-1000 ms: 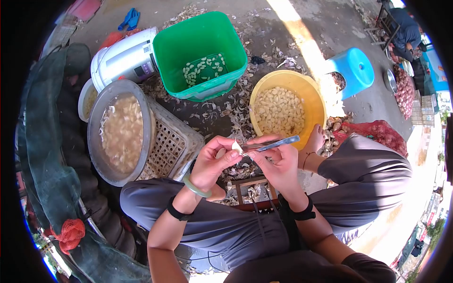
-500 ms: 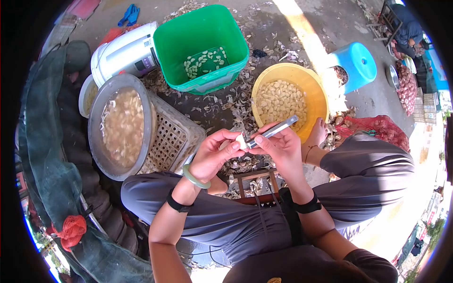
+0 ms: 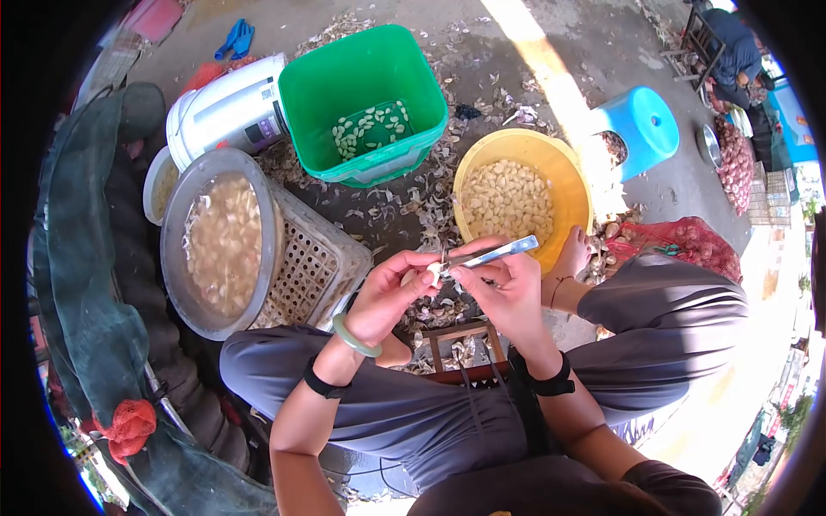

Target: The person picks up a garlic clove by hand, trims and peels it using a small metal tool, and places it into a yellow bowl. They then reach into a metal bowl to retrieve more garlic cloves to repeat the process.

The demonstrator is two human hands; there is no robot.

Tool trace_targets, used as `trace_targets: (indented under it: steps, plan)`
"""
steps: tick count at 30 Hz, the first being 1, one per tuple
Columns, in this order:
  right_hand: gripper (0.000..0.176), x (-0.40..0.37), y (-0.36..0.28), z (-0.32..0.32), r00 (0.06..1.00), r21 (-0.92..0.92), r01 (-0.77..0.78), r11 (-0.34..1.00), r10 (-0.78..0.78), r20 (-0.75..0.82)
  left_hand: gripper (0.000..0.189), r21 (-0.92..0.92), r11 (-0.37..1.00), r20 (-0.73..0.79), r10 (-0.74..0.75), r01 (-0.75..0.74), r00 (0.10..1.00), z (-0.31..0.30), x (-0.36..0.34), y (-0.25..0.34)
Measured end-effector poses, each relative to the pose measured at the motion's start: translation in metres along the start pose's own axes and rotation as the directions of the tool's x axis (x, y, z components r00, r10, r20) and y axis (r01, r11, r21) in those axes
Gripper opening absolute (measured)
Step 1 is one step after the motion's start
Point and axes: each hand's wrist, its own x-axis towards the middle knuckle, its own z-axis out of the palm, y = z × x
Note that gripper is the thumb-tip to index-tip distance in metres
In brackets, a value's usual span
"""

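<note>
My left hand (image 3: 394,292) pinches a pale garlic clove (image 3: 434,273) between thumb and fingers. A small silver-handled knife (image 3: 506,251) is gripped in my right hand (image 3: 513,292), its tip end at the clove and its handle slanting up to the right. The blade is partly hidden by my fingers. Just beyond my right hand stands a yellow tub (image 3: 578,176) with many peeled cloves (image 3: 508,199) in it. Past my left hand is a green bucket (image 3: 361,73), with cloves scattered over its bottom.
A grey basin (image 3: 176,284) of cloves in cloudy water rests on a plastic crate (image 3: 327,271). Behind it lies a white bucket (image 3: 219,112). A blue stool (image 3: 641,138) and red net bags of garlic (image 3: 688,241) are right. Another person (image 3: 731,52) sits far right.
The knife handle has swung to a flatter angle, and its tip end now meets the clove's top. Both hands stay close together; the whole view has shifted slightly.
</note>
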Motion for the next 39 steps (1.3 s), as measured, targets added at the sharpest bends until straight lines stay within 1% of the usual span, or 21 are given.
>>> trace_targets:
  steps: [1, 3, 6, 10, 14, 16, 19, 21, 22, 23, 25, 27, 28, 30, 31, 32, 34, 35, 36, 38, 39]
  plan:
    - [0.022, 0.0, 0.0, 0.0, 1.0, -0.054, 0.001, 0.999, -0.001, -0.003, 0.022, 0.001, 1.0, -0.001, 0.0, 0.0, 1.0, -0.001, 0.0, 0.0]
    - [0.022, -0.001, -0.003, 0.002, 1.0, -0.067, 0.005, 0.998, -0.006, -0.015, 0.017, 0.026, 0.999, -0.016, 0.035, -0.034, 0.999, -0.002, -0.001, -0.001]
    - [0.022, -0.002, -0.006, 0.004, 0.999, -0.077, 0.018, 0.997, -0.021, -0.036, 0.013, 0.014, 1.0, -0.014, 0.024, -0.024, 1.0, -0.001, -0.001, 0.001]
    - [0.022, -0.002, -0.006, 0.003, 0.998, -0.106, 0.037, 0.994, -0.043, -0.055, 0.013, -0.012, 0.999, 0.003, 0.038, -0.038, 0.999, -0.002, 0.0, -0.001]
    - [0.021, -0.003, -0.006, 0.002, 0.999, -0.108, 0.022, 0.994, -0.026, -0.041, 0.013, -0.007, 1.0, 0.018, -0.017, 0.017, 1.0, -0.003, -0.001, 0.002]
    - [0.017, -0.004, -0.005, 0.003, 0.995, -0.042, -0.035, 0.999, 0.031, -0.09, 0.012, 0.001, 0.999, 0.034, -0.046, 0.046, 0.998, -0.003, -0.001, 0.006]
    - [0.014, -0.005, -0.004, 0.006, 0.991, -0.017, -0.049, 0.999, 0.046, -0.127, 0.011, 0.005, 0.996, 0.076, -0.093, 0.093, 0.993, -0.005, -0.002, 0.01]
    - [0.013, -0.004, 0.002, 0.005, 0.989, -0.033, -0.04, 0.999, 0.035, -0.144, 0.008, 0.137, 0.99, 0.275, -0.056, 0.018, 0.96, -0.006, -0.005, 0.011]
    - [0.013, -0.003, 0.004, 0.004, 0.987, -0.049, -0.034, 0.998, 0.026, -0.162, 0.006, 0.028, 0.999, 0.299, -0.039, 0.032, 0.954, -0.009, -0.006, 0.005]
    - [0.013, -0.002, 0.004, 0.003, 0.986, -0.048, -0.032, 0.998, 0.024, -0.163, 0.007, 0.013, 1.0, 0.271, -0.029, 0.026, 0.962, -0.007, -0.006, 0.001]
    - [0.013, -0.001, 0.004, 0.0, 0.988, 0.068, -0.01, 0.998, 0.02, -0.153, 0.009, -0.005, 1.0, 0.245, -0.016, 0.018, 0.969, -0.005, -0.003, -0.002]
    - [0.013, -0.002, 0.003, -0.001, 0.989, 0.057, -0.012, 0.998, 0.02, -0.149, 0.016, 0.036, 0.997, 0.166, -0.066, 0.061, 0.984, -0.005, 0.001, -0.002]
    - [0.014, -0.003, 0.002, 0.0, 0.989, 0.052, -0.011, 0.999, 0.018, -0.145, 0.016, 0.033, 0.998, 0.158, -0.063, 0.059, 0.985, -0.005, 0.003, -0.002]
    - [0.014, -0.003, 0.001, 0.001, 0.99, 0.043, -0.001, 0.999, 0.007, -0.144, 0.022, -0.021, 0.999, 0.249, -0.038, 0.045, 0.968, -0.007, 0.005, -0.004]
    - [0.015, -0.004, 0.001, 0.001, 0.988, 0.03, 0.015, 0.999, -0.01, -0.153, 0.023, -0.06, 0.998, 0.206, -0.024, 0.037, 0.978, -0.006, 0.006, -0.006]
    - [0.015, -0.004, 0.002, 0.002, 0.987, 0.034, 0.018, 0.999, -0.013, -0.16, 0.023, -0.053, 0.998, 0.209, -0.029, 0.041, 0.977, -0.005, 0.005, -0.006]
    - [0.017, -0.005, 0.003, 0.0, 0.973, 0.056, 0.103, 0.993, -0.089, -0.215, 0.024, -0.069, 0.997, 0.154, -0.005, 0.016, 0.988, 0.0, 0.004, -0.006]
    - [0.019, -0.005, 0.002, -0.002, 0.972, 0.063, 0.136, 0.989, -0.12, -0.203, 0.026, -0.014, 1.0, 0.18, 0.03, -0.028, 0.983, -0.002, 0.004, -0.007]
    - [0.019, -0.005, 0.001, -0.002, 0.972, 0.062, 0.135, 0.989, -0.12, -0.202, 0.026, -0.016, 0.999, 0.18, 0.031, -0.028, 0.983, 0.001, 0.003, -0.002]
    - [0.019, -0.006, -0.003, 0.0, 0.943, 0.055, 0.224, 0.973, -0.202, -0.266, 0.032, 0.046, 0.999, 0.172, -0.023, 0.015, 0.985, 0.007, 0.0, 0.009]
    - [0.019, -0.004, -0.005, -0.001, 0.944, 0.055, 0.216, 0.975, -0.195, -0.265, 0.034, 0.028, 0.999, 0.186, -0.04, 0.035, 0.982, 0.005, 0.0, 0.01]
